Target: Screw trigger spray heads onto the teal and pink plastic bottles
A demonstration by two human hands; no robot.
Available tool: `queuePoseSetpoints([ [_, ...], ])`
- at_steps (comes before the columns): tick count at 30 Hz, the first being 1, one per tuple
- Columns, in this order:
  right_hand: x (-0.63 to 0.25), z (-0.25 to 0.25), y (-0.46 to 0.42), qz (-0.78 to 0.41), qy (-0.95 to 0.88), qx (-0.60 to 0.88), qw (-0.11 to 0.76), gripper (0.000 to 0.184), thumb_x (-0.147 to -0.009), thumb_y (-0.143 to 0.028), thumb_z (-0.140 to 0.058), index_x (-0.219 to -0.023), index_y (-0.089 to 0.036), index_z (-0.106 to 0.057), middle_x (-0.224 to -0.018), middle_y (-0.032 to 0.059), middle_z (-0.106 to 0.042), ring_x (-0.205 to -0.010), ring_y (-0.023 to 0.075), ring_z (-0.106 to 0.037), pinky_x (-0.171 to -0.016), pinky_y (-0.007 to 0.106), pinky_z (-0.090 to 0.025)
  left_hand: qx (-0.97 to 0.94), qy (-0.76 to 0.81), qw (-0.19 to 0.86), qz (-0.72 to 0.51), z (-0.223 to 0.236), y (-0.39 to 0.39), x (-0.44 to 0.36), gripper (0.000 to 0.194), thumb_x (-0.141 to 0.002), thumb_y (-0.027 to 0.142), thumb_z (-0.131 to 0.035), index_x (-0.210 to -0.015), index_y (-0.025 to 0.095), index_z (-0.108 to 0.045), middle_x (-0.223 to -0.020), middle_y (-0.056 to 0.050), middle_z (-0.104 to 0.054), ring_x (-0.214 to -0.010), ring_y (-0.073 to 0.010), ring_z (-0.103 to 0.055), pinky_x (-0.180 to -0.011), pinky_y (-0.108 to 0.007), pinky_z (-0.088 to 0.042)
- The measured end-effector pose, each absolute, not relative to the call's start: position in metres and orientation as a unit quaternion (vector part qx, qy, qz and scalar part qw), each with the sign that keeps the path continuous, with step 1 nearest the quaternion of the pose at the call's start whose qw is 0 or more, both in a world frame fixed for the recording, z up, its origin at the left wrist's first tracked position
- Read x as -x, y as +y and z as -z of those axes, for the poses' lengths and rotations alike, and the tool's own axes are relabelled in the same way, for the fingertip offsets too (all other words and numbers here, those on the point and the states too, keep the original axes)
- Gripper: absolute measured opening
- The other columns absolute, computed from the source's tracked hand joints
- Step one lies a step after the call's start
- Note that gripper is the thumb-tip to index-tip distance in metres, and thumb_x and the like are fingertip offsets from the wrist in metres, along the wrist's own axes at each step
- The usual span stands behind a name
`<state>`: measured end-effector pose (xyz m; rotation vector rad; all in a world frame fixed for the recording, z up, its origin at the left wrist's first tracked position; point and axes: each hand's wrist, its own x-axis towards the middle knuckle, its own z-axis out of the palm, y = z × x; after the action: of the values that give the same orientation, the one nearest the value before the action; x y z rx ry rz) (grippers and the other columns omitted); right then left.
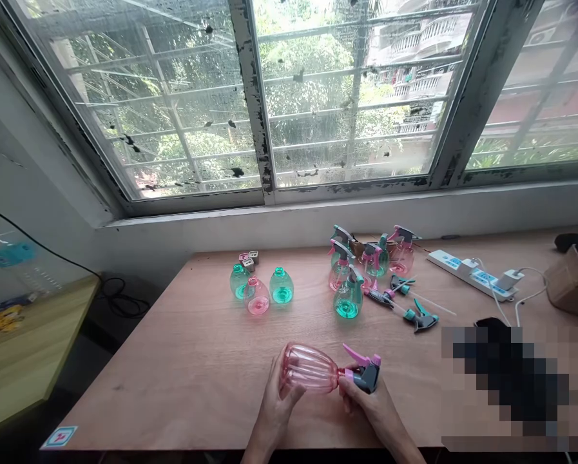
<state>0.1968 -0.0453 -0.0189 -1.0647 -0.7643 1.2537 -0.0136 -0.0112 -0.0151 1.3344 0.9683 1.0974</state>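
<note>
A clear pink spray bottle (312, 367) lies sideways in the air over the near part of the table. My left hand (278, 394) is wrapped around its base end. At the neck, my right hand (363, 399) grips the grey and pink spray head (366, 374) with fingers at its collar. The head sits at the bottle's mouth; whether it is screwed tight I cannot tell. Beyond, toward the window, stand headless bottles: a pink one (256, 296) and green ones, including a green bottle (281, 287). Loose spray heads (420, 317) with tubes lie farther right.
Several spray bottles with heads, a green one (348, 299) in front, stand at the back of the wooden table (187, 374). A white power strip (472, 276) with plugs and a cardboard box (573, 280) are at right. Small cubes (249, 263) sit behind the headless bottles.
</note>
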Motion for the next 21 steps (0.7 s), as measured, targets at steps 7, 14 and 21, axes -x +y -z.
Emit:
queuePoseSetpoints([
  [7,-0.2022,0.0178,-0.0442,-0.555,-0.328,0.456,0.614,0.041,-0.075,-0.052,-0.078,-0.085,-0.019,-0.055,-0.054,-0.0013,-0.064,-0.037,0.0139,-0.055,-0.036,0.023,-0.039,-0.572,0.405,0.564,-0.437,0.0071,-0.0161,0.0133,0.09,-0.074,0.035,-0.084,-0.151,0.033,-0.036,-0.162,-0.004,-0.032,-0.15,-0.0298,-0.027,-0.124,-0.046,-0.019],
  [14,-0.2018,0.0243,-0.0448,-0.568,-0.355,0.443,0.596,0.036,-0.079,-0.046,-0.078,-0.088,-0.019,-0.057,-0.057,-0.0022,-0.064,-0.039,0.0128,-0.055,-0.039,0.023,-0.042,-0.565,0.4,0.575,-0.436,0.0111,-0.0138,0.0152,0.083,-0.083,0.048,-0.073,-0.153,0.026,-0.033,-0.162,-0.009,-0.031,-0.149,-0.0311,-0.029,-0.123,-0.048,-0.023],
  [21,-0.1999,0.0234,-0.0424,-0.55,-0.339,0.462,0.607,0.036,-0.079,-0.049,-0.077,-0.085,-0.018,-0.059,-0.052,-0.0035,-0.061,-0.035,0.0104,-0.05,-0.036,0.02,-0.035,-0.582,0.416,0.559,-0.418,0.0164,-0.0149,0.0171,0.091,-0.08,0.038,-0.079,-0.154,0.031,-0.028,-0.164,-0.006,-0.026,-0.151,-0.0296,-0.023,-0.125,-0.048,-0.019],
])
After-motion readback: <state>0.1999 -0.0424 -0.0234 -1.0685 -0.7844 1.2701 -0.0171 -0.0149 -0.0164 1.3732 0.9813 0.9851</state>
